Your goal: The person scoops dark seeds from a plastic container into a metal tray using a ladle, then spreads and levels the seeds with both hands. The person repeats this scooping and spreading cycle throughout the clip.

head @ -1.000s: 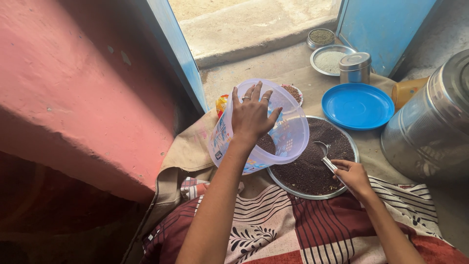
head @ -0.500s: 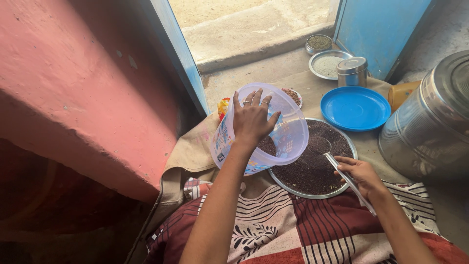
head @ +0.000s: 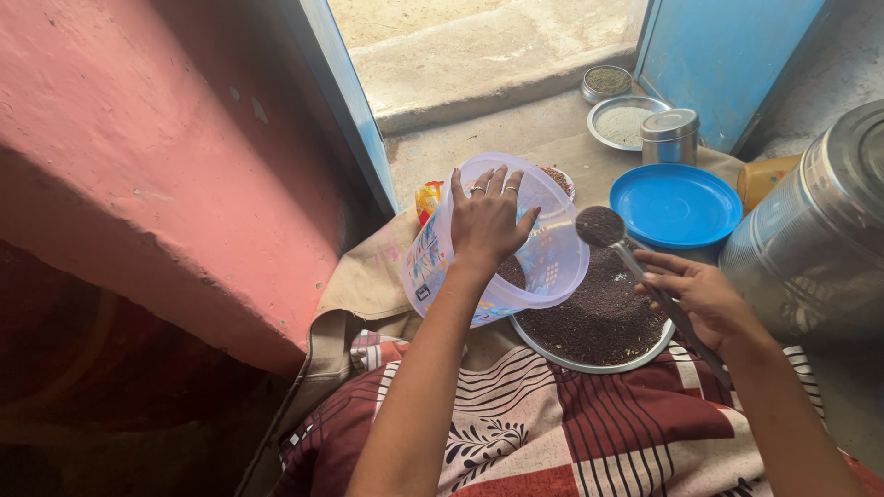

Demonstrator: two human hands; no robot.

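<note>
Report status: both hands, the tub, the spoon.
Left hand grips tilted clear tub. Right hand holds spoon, loaded with dark seeds, at tub mouth. Plate of seeds underneath. Nothing between.

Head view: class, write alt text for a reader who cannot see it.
A person's right hand lifts a spoon heaped with dark seeds toward a clear plastic jar tilted by the left hand, above a steel plate of the same seeds.

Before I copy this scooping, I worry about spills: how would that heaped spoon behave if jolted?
The spoon looks heaped with loose dark grains, so a jolt would probably scatter them. The right hand grips its thin handle far back, so the bowl likely wobbles easily.
</note>
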